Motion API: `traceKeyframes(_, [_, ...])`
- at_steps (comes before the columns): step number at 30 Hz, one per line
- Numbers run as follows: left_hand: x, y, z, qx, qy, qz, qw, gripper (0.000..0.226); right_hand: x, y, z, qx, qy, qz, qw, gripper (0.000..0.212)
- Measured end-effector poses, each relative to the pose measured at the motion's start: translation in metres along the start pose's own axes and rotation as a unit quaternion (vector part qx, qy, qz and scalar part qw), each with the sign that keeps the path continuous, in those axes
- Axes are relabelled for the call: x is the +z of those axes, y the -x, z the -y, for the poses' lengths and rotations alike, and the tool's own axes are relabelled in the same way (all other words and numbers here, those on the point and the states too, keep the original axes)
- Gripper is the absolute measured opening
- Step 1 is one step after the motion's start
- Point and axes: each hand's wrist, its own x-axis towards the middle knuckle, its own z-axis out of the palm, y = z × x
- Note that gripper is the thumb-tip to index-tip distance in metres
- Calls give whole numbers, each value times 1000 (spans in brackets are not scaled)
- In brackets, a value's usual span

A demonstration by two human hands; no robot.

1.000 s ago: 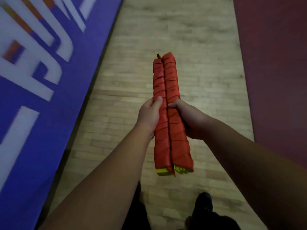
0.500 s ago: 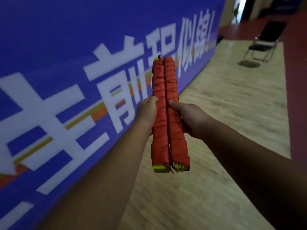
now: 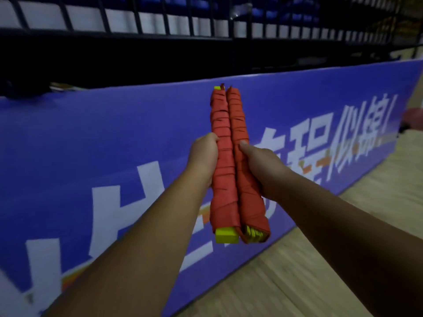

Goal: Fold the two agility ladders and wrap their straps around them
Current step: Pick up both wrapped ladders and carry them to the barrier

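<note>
Two folded agility ladders are held side by side in front of me, each a stack of yellow rungs wound tightly in red strap. My left hand (image 3: 204,157) grips the left bundle (image 3: 222,156) around its middle. My right hand (image 3: 263,165) grips the right bundle (image 3: 240,124) at the same height, thumb lying on top. The bundles touch along their length and point away from me, tilted upward. Yellow rung ends (image 3: 226,235) stick out of the near ends.
A long blue banner board (image 3: 114,138) with white characters runs across in front of me. Behind it stands a black railing (image 3: 160,30) with seating. Wooden floor (image 3: 320,259) lies at the lower right. A reddish object (image 3: 412,117) sits at the far right.
My view has swung up from the wooden floor to face the blue banner and railing. Both hands keep the same grip on the two bundles, held out in front.
</note>
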Motion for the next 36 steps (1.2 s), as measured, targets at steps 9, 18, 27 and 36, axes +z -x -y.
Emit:
traceKeyframes(9, [-52, -119, -86, 48, 80, -43, 995, 32, 97, -83, 104, -60, -1, 79, 995, 35])
traceKeyframes(18, [-90, -219, -137, 35, 57, -84, 994, 28, 179, -186, 166, -49, 7, 163, 985, 37])
traceKeyframes(27, [-102, -299, -173, 116, -6, -197, 973, 14, 224, -297, 214, -83, -5, 287, 954, 27])
traceKeyframes(36, [-80, -348, -177, 160, 82, -162, 970, 14, 236, -374, 249, -154, 96, 350, 919, 39])
